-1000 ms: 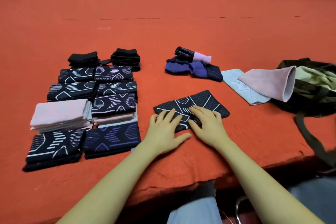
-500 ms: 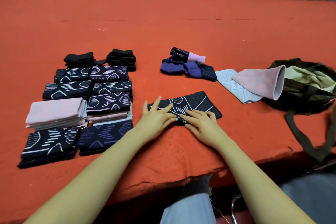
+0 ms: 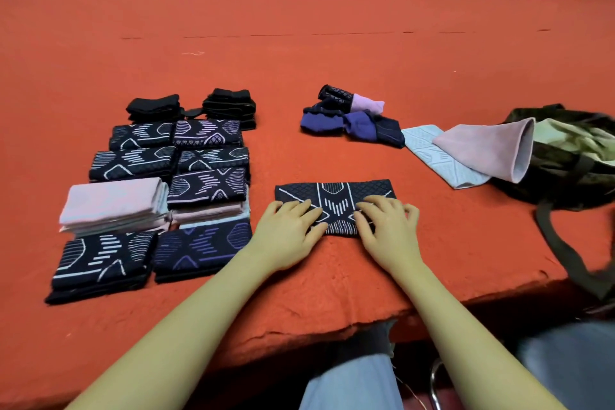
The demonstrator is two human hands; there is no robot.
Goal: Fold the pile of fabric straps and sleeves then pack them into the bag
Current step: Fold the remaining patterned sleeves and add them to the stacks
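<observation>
A dark navy sleeve with white line pattern (image 3: 336, 198) lies flat on the red table in front of me. My left hand (image 3: 288, 230) rests on its left near part with fingers spread fairly straight. My right hand (image 3: 387, 230) presses its right near part, fingers slightly bent on the cloth. Folded patterned and pink sleeves sit in neat stacks (image 3: 159, 196) to the left. A small unfolded heap of navy, purple and pink pieces (image 3: 349, 118) lies farther back. The dark olive bag (image 3: 565, 160) stands open at the right.
A pink sleeve (image 3: 486, 146) and a pale blue one (image 3: 432, 153) lie against the bag's mouth. The bag's strap (image 3: 562, 243) hangs over the table's near edge (image 3: 332, 326). Two black folded stacks (image 3: 193, 106) sit behind the patterned ones. A metal railing runs along the far side.
The navy sleeve has turned from a slant to lie square to me. Both hands have shifted apart on it, the left toward its left end and the right toward its right.
</observation>
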